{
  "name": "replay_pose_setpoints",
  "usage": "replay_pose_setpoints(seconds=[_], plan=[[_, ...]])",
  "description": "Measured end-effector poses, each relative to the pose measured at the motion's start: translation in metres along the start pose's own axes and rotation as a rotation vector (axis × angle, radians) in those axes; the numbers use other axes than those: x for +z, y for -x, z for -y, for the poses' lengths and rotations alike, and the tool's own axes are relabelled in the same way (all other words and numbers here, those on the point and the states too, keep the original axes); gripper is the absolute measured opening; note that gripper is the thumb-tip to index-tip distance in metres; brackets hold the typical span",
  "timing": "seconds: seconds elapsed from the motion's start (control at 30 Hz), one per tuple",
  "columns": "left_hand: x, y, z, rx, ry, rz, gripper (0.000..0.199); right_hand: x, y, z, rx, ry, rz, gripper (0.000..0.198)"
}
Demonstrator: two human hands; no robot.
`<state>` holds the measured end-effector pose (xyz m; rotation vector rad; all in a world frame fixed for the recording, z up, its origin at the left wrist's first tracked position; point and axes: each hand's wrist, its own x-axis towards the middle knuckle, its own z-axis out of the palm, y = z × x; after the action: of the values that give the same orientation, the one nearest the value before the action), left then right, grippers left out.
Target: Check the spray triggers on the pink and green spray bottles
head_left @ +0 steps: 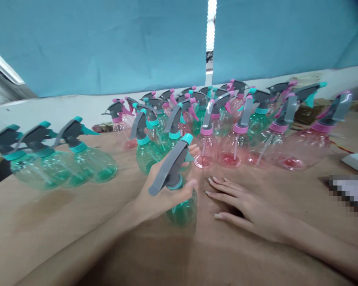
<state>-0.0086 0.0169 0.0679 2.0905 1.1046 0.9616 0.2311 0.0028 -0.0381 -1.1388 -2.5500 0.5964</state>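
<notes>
My left hand (158, 198) is wrapped round the neck of a green spray bottle (183, 212) with a grey trigger head and a turquoise nozzle. The bottle is upright in front of me, its neck partly hidden by my thumb and fingers. To its right, my right hand (244, 208) lies palm down over the wooden table (214, 254), fingers stretched out, holding nothing. Just beyond my right fingertips stands a pink spray bottle (205, 153) with a pink collar. Another green spray bottle (147, 153) is right behind my left hand.
Several green spray bottles (95, 165) stand in a row at the left. A dense group of pink and green ones, including a large pink bottle (304, 145), fills the back middle and right. A pixelated flat object (350, 192) lies at the right edge. Blue sheeting (122, 43) hangs behind.
</notes>
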Motion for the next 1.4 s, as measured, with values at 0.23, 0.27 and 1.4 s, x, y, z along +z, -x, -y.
replay_pose_setpoints(seconds=[0.23, 0.27, 1.4], plan=[[-0.003, 0.002, 0.006, 0.120, 0.170, 0.000, 0.074, -0.008, -0.003, 0.004, -0.006, 0.028, 0.005, 0.058], [-0.004, 0.003, 0.007, 0.124, 0.164, -0.007, 0.074, -0.010, -0.004, 0.006, -0.002, 0.025, 0.015, 0.060], [-0.121, 0.077, 0.085, -0.129, -0.393, -0.400, 0.034, -0.009, -0.146, 0.094, -0.054, 0.024, -0.551, 0.031]])
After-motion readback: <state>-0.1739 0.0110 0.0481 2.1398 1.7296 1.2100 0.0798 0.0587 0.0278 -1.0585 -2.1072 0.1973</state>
